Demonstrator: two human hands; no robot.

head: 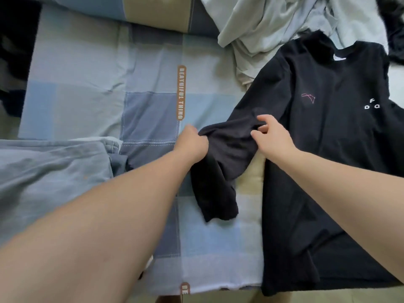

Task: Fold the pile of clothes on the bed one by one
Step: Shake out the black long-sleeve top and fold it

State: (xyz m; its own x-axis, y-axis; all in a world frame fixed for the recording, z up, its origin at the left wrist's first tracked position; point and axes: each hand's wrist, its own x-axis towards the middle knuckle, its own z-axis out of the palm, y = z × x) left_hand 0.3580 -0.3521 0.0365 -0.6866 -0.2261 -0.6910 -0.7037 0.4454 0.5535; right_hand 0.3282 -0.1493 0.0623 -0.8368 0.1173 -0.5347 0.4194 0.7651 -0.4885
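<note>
A black long-sleeved shirt (323,162) lies face up on the right half of the bed, with a small pink emblem and white letters on its chest. Its left sleeve (218,171) is bunched and bends down toward the near edge. My left hand (193,142) grips the sleeve at its bend, fingers curled round the cloth. My right hand (271,133) pinches the same sleeve closer to the shoulder, thumb and fingers on a fold. A pile of pale grey-green clothes (273,25) lies crumpled at the far side, above the shirt's collar.
The bed sheet (150,112) is a blue, grey and beige patchwork with a brown lettered strip. A folded blue-grey blanket (52,169) lies at the left. A patchwork pillow (140,12) runs along the far edge. Dark cloth (393,29) shows at the far right corner.
</note>
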